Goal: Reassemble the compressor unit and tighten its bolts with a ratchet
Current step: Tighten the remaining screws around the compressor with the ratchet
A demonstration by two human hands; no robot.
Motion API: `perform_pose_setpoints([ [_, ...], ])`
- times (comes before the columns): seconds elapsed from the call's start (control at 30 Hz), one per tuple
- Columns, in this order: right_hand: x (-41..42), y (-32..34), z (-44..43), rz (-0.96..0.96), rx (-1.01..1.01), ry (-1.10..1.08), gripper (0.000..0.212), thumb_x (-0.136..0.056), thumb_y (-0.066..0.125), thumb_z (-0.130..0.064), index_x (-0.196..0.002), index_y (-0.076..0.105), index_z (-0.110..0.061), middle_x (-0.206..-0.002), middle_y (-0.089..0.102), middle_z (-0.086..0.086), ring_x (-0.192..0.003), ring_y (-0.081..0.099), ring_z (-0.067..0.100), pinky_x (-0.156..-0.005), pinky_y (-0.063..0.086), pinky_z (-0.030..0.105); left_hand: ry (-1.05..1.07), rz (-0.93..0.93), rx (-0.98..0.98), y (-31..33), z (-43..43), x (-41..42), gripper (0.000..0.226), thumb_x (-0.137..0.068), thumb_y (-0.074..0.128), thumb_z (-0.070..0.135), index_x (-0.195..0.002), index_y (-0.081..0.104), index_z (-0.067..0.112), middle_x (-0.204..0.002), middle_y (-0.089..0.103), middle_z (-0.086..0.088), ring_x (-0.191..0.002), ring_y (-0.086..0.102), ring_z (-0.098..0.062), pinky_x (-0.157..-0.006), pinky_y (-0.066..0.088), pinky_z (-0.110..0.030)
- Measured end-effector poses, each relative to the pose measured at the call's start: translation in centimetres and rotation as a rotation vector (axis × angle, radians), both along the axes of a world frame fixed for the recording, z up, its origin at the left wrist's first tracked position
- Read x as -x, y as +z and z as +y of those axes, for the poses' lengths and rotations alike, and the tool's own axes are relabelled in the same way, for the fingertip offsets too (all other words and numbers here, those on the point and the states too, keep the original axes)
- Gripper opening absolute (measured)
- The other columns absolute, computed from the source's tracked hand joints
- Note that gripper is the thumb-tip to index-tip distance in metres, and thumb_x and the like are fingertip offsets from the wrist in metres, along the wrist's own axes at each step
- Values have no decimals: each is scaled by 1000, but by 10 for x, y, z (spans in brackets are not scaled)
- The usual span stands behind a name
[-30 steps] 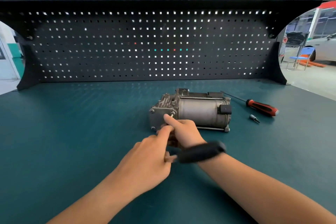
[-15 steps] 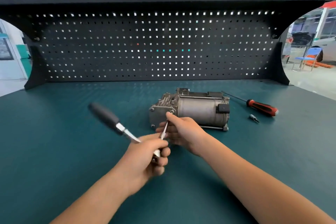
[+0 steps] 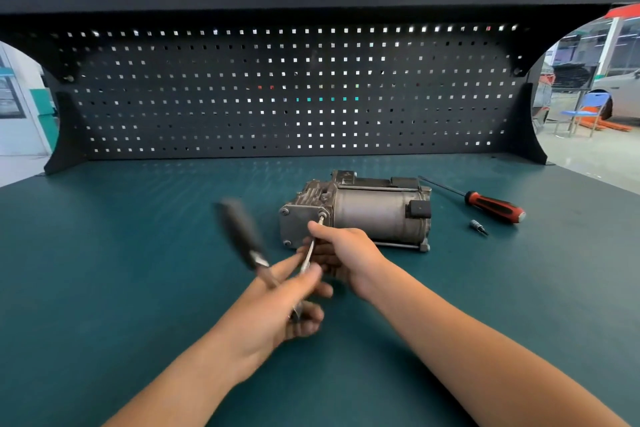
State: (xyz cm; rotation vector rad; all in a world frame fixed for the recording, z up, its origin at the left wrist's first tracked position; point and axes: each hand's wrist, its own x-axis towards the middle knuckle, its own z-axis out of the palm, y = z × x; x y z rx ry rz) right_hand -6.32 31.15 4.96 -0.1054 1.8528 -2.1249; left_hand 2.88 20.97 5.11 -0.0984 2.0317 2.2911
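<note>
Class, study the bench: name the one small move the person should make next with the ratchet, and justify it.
Probably swing the ratchet handle through one stroke: its extension meets the upper right bolt on the compressor end plate, the right hand steadies it there, and the left hand grips the head end.

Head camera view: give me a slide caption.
Left hand holds a black-handled ratchet; right hand guides its silver extension to the grey metal compressor unit.

The ratchet [image 3: 242, 236] shows a motion-blurred handle, its head lost inside the left hand [image 3: 277, 305], while the right hand [image 3: 346, 253] hides the compressor [image 3: 377, 215] plate's lower corner.
</note>
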Motion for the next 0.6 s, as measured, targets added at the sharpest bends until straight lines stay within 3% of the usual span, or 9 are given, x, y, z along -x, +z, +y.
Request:
perform_pose_setpoints([
  [0.07, 2, 0, -1, -18, 47, 26, 27, -91, 55, -27, -72, 61, -11, -61, 68, 1, -53, 61, 9, -65, 39, 24, 48, -182, -694, 6, 0, -1, 20, -90, 52, 19, -93, 63, 2, -71, 66, -13, -40, 55, -9, -39, 48, -19],
  [0.1, 2, 0, -1, -23, 66, 44, 27, -93, 53, -29, -74, 61, -11, -67, 69, 2, -59, 62, 11, -72, 40, 27, 75, -218, -866, 9, -2, 0, 22, -91, 49, 17, -93, 59, -3, -72, 67, -16, -39, 54, -9, -37, 48, -17],
  [0.17, 3, -1, -1, -21, 68, 75, 28, -95, 49, -31, -78, 62, -12, -74, 71, 2, -68, 63, 13, -80, 41, 30, 75, -214, -827, 14, 0, 0, 17, -91, 47, 11, -93, 58, -1, -72, 67, -16, -35, 49, -6, -33, 44, -14],
  [0.23, 2, -2, 1, -6, 28, 89, 30, -95, 47, -33, -80, 63, -12, -72, 70, 0, -65, 63, 11, -71, 44, 27, 85, -140, -428, 14, 3, 0, 20, -90, 48, 3, -98, 64, 12, -66, 66, -7, -32, 41, -6, -32, 37, -13],
  [0.37, 1, -3, 4, 87, -67, 24, 31, -92, 53, -31, -71, 62, -11, -67, 64, 2, -61, 59, 15, -60, 41, 27, -7, 254, 817, 13, -3, 1, 41, -90, 46, 12, -114, 52, 45, -70, 62, 10, -58, 58, -8, -55, 47, -20],
  [0.43, 0, -4, 3, 131, -100, -38, 32, -88, 59, -32, -64, 62, -11, -65, 62, 3, -58, 56, 15, -58, 40, 25, 27, 407, 1467, 9, -3, 4, 41, -89, 46, 18, -125, 35, 36, -90, 51, 5, -89, 61, -20, -71, 47, -32],
  [0.47, 1, -4, 3, 150, -120, -57, 32, -86, 62, -34, -64, 63, -12, -63, 62, 2, -56, 56, 13, -57, 41, 24, 54, 467, 1645, 7, 0, 3, 42, -89, 47, 18, -125, 30, 30, -90, 42, 3, -93, 60, -25, -69, 44, -35],
  [0.53, 1, -5, 3, 177, -142, -59, 31, -84, 66, -35, -62, 62, -13, -59, 62, -1, -52, 56, 8, -55, 43, 22, 111, 520, 1648, 1, 2, 4, 47, -90, 47, 22, -127, 21, 30, -88, 38, 3, -92, 59, -27, -66, 41, -35],
  [0.6, 3, -5, 3, 166, -100, -30, 28, -85, 65, -31, -66, 64, -11, -64, 63, 1, -57, 59, 10, -59, 41, 24, 129, 482, 1408, -2, -2, 8, 57, -90, 48, 28, -131, 11, 42, -91, 49, 7, -87, 59, -22, -67, 44, -33],
])
